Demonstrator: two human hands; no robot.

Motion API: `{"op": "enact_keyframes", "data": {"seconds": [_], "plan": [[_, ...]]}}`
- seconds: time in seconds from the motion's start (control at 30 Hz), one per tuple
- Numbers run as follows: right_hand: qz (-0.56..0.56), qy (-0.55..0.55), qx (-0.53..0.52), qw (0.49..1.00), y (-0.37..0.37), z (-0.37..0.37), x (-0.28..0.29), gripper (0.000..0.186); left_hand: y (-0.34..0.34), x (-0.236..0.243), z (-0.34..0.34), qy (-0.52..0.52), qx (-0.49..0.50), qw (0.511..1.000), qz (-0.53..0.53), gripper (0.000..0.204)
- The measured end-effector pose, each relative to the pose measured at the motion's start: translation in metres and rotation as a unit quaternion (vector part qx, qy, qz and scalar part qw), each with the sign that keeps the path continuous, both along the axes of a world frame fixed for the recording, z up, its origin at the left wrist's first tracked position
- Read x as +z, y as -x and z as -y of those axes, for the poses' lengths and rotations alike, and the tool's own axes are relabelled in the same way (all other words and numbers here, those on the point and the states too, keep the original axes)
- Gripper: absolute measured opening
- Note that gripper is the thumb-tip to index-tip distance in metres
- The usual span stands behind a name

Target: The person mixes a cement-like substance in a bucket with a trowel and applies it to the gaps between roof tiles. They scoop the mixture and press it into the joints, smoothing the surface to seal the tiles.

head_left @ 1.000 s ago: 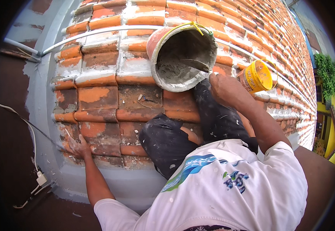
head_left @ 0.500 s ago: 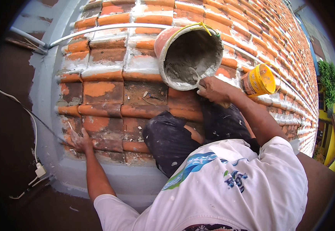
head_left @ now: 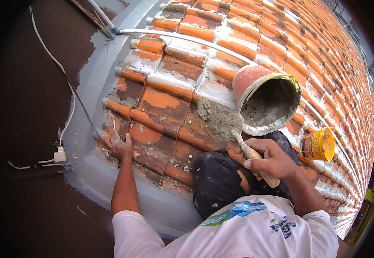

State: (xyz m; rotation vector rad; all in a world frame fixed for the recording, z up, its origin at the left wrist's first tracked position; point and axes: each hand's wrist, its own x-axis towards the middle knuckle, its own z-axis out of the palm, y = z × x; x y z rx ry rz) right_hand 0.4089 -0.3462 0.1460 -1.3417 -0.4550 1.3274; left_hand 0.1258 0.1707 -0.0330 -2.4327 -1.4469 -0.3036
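My right hand (head_left: 269,159) is closed around the wooden handle of a trowel (head_left: 246,147). A heap of wet grey mortar (head_left: 219,120) covers the trowel's blade, which is held over the roof tiles just left of a bucket (head_left: 247,81). The bucket is reddish, smeared with mortar and tipped toward me, with more grey mortar (head_left: 262,114) inside. At the left, my left hand (head_left: 121,146) rests on the clay tiles (head_left: 150,139) near the roof's edge, fingers spread and holding nothing.
A small yellow pail (head_left: 318,145) stands on the tiles at the right. A white pipe (head_left: 187,36) crosses the roof behind the bucket. A grey-coated border (head_left: 84,129) edges the tiles, and a cable with a white plug (head_left: 59,155) lies on the dark surface at the left.
The trowel has come out of the bucket loaded with mortar, moving left and nearer to me in my right hand. My left hand stays on the tiles while the view has turned.
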Motion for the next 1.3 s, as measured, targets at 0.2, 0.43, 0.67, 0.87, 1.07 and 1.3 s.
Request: {"op": "enact_keyframes", "data": {"seconds": [0.2, 0.43, 0.67, 0.87, 1.07, 1.3], "plan": [[0.53, 0.097, -0.114, 0.835, -0.051, -0.252, -0.084, 0.028, 0.001, 0.0, 0.0, -0.014, -0.013, 1.0, 0.025, 0.08], [0.543, 0.208, -0.162, 0.797, -0.129, -0.387, -0.132, 0.029, 0.0, -0.001, -0.002, -0.02, -0.031, 0.999, 0.032, 0.079], [0.541, 0.166, -0.122, 0.816, -0.171, -0.421, -0.133, 0.032, 0.005, -0.004, -0.005, -0.019, -0.045, 0.998, 0.028, 0.079], [0.573, 0.189, -0.034, 0.797, -0.175, -0.432, -0.123, 0.036, 0.004, -0.003, -0.004, -0.018, -0.043, 0.998, 0.041, 0.079], [0.582, 0.211, -0.038, 0.785, -0.168, -0.402, -0.113, 0.031, 0.0, 0.001, 0.0, -0.01, -0.036, 0.999, 0.038, 0.079], [0.601, 0.163, -0.063, 0.78, -0.188, -0.437, -0.113, 0.029, 0.001, 0.002, 0.0, -0.023, -0.057, 0.997, 0.047, 0.078]]}}
